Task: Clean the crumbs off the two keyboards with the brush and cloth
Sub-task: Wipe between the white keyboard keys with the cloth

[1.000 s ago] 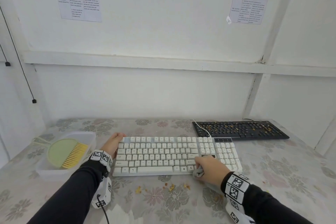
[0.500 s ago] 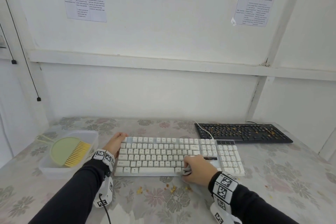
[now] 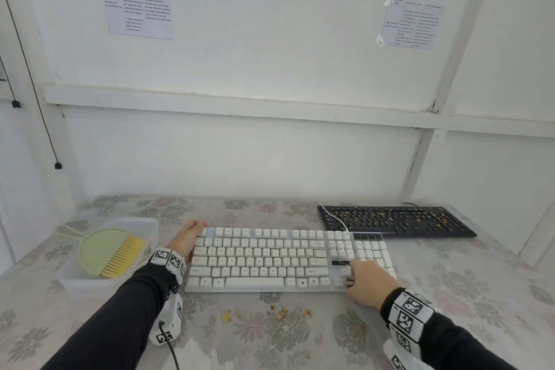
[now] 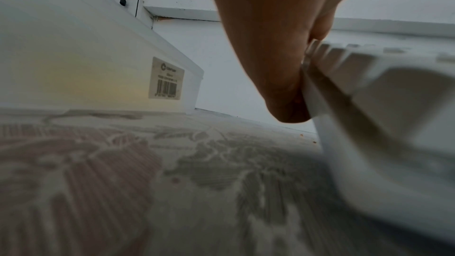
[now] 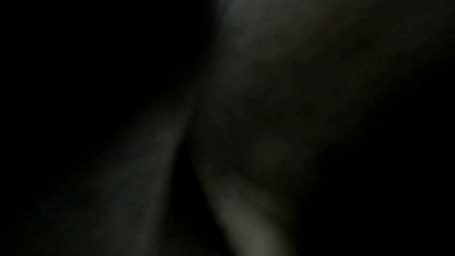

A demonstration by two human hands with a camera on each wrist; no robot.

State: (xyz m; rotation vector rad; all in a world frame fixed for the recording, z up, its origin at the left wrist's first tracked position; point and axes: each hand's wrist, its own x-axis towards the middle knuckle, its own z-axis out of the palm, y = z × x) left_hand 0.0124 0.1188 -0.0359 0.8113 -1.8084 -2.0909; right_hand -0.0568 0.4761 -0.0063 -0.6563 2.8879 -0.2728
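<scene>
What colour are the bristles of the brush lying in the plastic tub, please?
Yellow; the brush shows best in the head view.

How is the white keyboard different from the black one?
The white keyboard lies near the person, while the black keyboard sits farther back on the right. The white keyboard's keys look free of crumbs; the black keyboard has yellow crumbs scattered over its keys. Both hands, left hand and right hand, touch the white keyboard, and none touches the black keyboard. Both lie flat on the flowery table.
</scene>
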